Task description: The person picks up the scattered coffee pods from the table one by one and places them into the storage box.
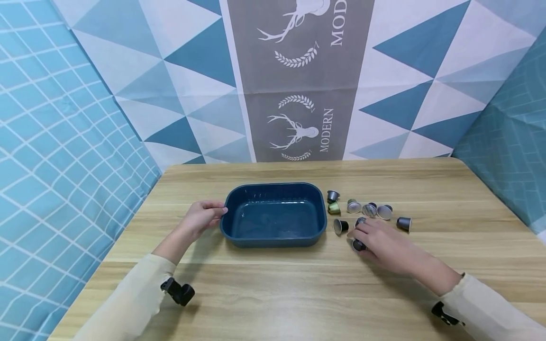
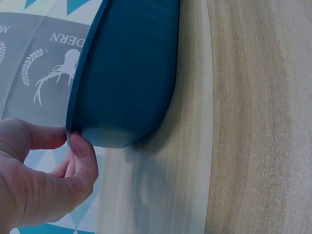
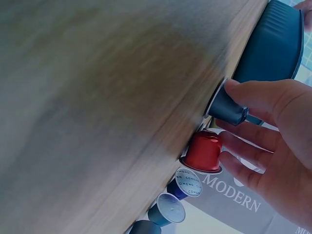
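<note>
Sleeves [image 1: 128,293] nearest; left hand [image 1: 199,220] pinches blue dish [image 1: 275,242] by left rim, right hand [image 1: 390,246] dark capsule [image 3: 225,106], toward table's [image 1: 264,293] far edge.

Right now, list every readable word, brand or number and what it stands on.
"MODERN": grey backdrop panel.
"MOD": same panel, higher, cut off by the head view's edge.
"OMENG": printed capsule lid, small, right wrist view.
Other capsule lids: any lettering too small to read.
</note>
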`<act>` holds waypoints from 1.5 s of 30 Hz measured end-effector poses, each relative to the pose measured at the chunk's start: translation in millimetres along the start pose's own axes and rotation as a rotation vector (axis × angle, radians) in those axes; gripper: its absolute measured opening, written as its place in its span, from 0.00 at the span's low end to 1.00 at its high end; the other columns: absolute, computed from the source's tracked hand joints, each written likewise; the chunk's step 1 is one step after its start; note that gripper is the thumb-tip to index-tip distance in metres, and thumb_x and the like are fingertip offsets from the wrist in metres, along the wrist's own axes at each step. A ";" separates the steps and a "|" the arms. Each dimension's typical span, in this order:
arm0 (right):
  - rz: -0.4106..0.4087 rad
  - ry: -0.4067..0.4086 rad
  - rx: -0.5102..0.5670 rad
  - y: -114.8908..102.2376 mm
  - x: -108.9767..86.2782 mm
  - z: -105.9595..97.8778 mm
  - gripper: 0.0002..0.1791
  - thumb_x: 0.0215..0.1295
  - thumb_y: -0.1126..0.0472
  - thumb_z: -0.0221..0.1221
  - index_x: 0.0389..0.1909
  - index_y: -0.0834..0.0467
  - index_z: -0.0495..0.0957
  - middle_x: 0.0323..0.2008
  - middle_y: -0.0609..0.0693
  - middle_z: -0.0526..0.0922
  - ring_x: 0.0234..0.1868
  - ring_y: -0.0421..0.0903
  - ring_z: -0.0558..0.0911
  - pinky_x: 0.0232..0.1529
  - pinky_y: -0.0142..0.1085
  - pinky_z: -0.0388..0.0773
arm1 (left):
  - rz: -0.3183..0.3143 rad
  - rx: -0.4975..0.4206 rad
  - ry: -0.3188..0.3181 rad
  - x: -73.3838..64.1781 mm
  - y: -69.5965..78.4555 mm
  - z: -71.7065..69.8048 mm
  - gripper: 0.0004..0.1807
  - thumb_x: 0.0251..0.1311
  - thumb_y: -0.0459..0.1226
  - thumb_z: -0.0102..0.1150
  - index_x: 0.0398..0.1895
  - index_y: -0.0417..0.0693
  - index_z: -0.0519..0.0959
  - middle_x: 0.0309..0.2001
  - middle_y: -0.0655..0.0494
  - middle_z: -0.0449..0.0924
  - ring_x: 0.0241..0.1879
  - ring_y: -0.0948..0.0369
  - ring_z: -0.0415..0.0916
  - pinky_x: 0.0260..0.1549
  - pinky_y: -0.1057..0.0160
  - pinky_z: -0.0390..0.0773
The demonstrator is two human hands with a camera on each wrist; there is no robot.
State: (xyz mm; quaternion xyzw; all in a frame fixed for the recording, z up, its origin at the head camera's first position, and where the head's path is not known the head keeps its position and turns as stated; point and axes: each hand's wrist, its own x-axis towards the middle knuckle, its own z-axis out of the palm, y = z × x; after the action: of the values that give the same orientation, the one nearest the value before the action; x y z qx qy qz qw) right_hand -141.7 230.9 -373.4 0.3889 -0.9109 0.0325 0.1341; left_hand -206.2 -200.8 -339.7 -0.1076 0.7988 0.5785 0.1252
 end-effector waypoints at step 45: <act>-0.064 0.102 -0.029 2.0 23.7 -15.7 0.19 0.43 0.64 0.77 0.36 0.54 0.81 0.36 0.47 0.82 0.39 0.43 0.79 0.41 0.42 0.80 | -0.010 0.007 0.025 -2.0 -1.5 1.2 0.21 0.67 0.35 0.57 0.59 0.32 0.71 0.45 0.54 0.75 0.37 0.67 0.75 0.37 0.73 0.80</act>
State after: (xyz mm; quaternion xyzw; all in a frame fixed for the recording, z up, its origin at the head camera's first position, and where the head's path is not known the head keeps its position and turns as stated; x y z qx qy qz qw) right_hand -155.4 218.3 -351.8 0.4138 -0.8903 0.0346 0.1871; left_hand -203.7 -200.0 -340.8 -0.1182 0.8017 0.5738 0.1186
